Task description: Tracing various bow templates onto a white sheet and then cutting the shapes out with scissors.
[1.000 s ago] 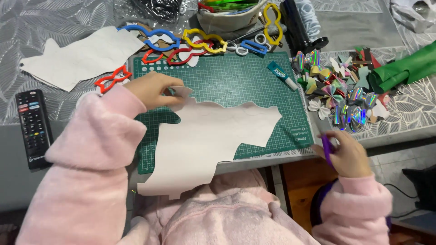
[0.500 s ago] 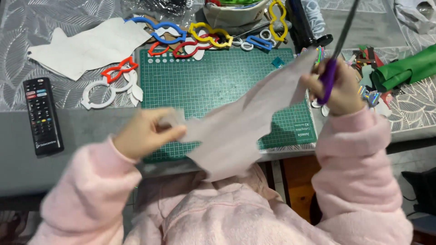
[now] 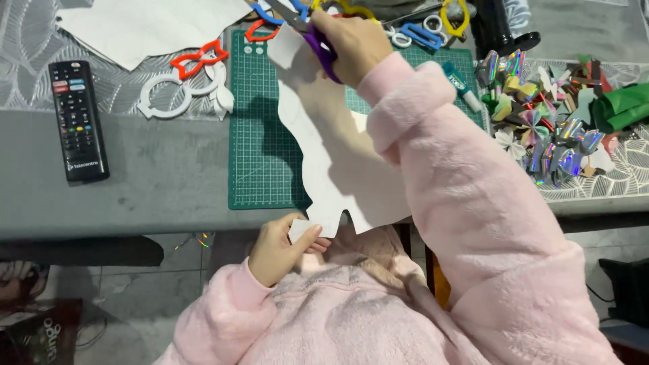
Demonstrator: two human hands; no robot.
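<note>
Fingers of left hand [image 3: 278, 249] pinch white sheet [image 3: 331, 155]; right hand [image 3: 353, 42] grips purple-handled scissors [image 3: 305, 28].

Grey table [image 3: 155, 189] with patterned lace covering at far left and right. Green cutting mat [image 3: 260, 149] lies centre. Black remote control [image 3: 78, 120] lies left. White ring cutout [image 3: 165, 103] and red cutout [image 3: 197, 59] lie between remote and mat. Shiny paper bows [image 3: 541, 128] are heaped right. Glue stick [image 3: 463, 86] lies on the mat's far right corner.

scissors [image 3: 297, 20] blades cut off at top edge, cutting mat [image 3: 260, 135] partly hidden under white sheet [image 3: 338, 155]
</note>
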